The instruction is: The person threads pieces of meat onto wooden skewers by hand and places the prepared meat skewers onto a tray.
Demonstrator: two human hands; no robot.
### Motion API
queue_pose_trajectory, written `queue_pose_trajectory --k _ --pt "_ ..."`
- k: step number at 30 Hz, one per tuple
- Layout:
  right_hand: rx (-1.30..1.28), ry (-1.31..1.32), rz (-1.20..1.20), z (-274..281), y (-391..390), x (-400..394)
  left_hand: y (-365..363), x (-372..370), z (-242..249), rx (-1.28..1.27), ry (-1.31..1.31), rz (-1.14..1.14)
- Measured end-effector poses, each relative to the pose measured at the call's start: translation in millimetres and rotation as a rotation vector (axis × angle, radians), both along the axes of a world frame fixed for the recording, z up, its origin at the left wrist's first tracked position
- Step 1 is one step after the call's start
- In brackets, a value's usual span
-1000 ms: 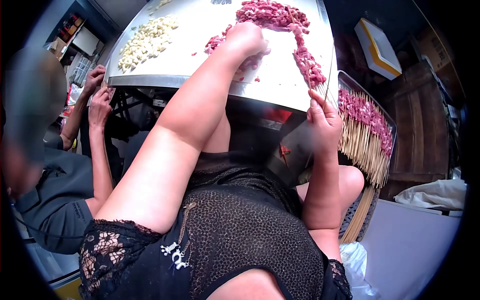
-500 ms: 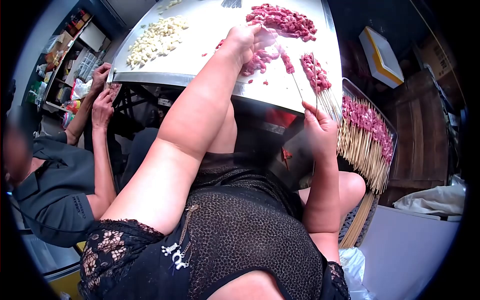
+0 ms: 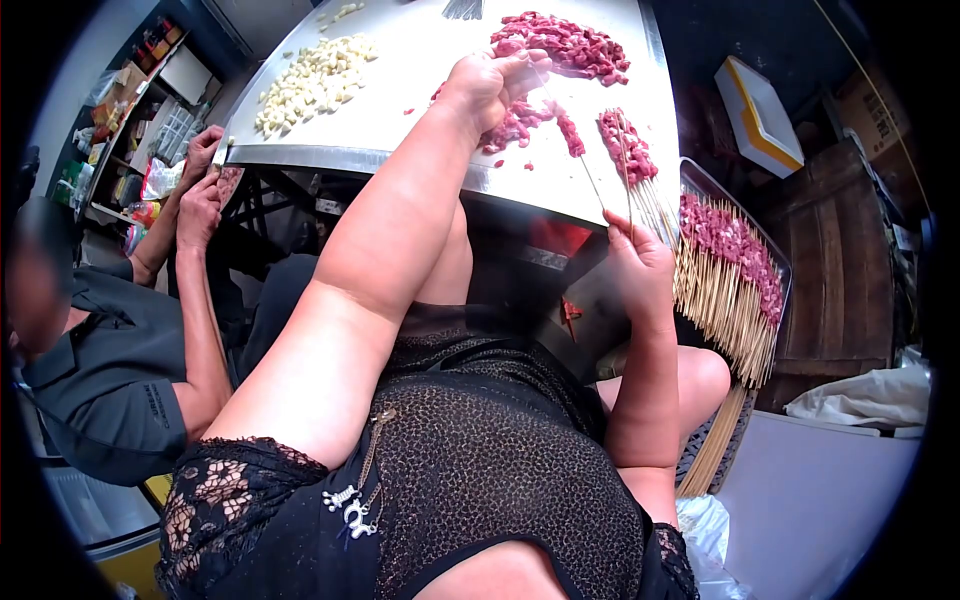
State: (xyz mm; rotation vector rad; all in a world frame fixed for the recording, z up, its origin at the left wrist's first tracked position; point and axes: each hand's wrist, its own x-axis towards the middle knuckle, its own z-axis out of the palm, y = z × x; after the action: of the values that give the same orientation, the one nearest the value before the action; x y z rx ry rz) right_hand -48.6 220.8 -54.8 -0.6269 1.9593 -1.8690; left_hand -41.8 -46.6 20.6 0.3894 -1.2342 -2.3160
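Observation:
Between the thumb and fingers of my right hand [image 3: 645, 268] is the lower end of a thin skewer [image 3: 592, 178], which slants up and left over the white table. Red meat pieces [image 3: 570, 134] are threaded partway along it. My left hand [image 3: 492, 88] is closed at the skewer's upper end, with a piece of meat at its fingertips. A small heap of meat [image 3: 518, 126] lies just under that hand, and a larger meat pile [image 3: 575, 48] sits behind it. Loaded skewers [image 3: 628, 150] lie on the table to the right, above my right hand.
Pale chopped pieces [image 3: 318, 78] are spread on the table's left. A tray of many meat skewers [image 3: 735, 250] stands at the right, bare sticks [image 3: 715, 450] below it. At the left sits another person [image 3: 110, 350], hands at the table corner. A white-yellow box [image 3: 760, 115] is back right.
The skewer's upper end now shows at my left fingertips, and the meat on it hangs slightly lower and further left. My right hand has barely moved.

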Motion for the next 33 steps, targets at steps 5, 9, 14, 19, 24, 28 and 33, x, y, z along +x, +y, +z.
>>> queue_pose_trajectory --k 5,9,14,19,24,28,33 --pt "0.032 0.008 0.007 2.2 3.7 -0.8 -2.0 -2.3 -3.3 -0.046 0.015 0.001" --pt "0.041 0.044 -0.021 1.5 3.2 -1.8 -0.4 1.7 0.4 -0.043 0.030 -0.082" --pt "-0.011 0.158 -0.073 -11.4 -5.6 1.0 5.0 1.5 -0.5 -0.025 0.037 -0.107" --pt "-0.014 0.167 -0.061 -14.7 -11.4 3.3 8.7 5.5 -0.2 -0.040 0.030 -0.150" --pt "-0.018 0.154 -0.098 -6.9 -11.2 4.7 11.0 4.6 -4.0 -0.175 -0.066 -0.343" --pt "-0.037 0.163 -0.129 -8.2 -8.5 2.2 13.6 0.1 -7.2 0.023 -0.077 -0.261" --pt "0.165 0.437 -0.133 0.5 -4.4 9.2 4.5 2.3 -2.4 0.082 0.069 -0.057"
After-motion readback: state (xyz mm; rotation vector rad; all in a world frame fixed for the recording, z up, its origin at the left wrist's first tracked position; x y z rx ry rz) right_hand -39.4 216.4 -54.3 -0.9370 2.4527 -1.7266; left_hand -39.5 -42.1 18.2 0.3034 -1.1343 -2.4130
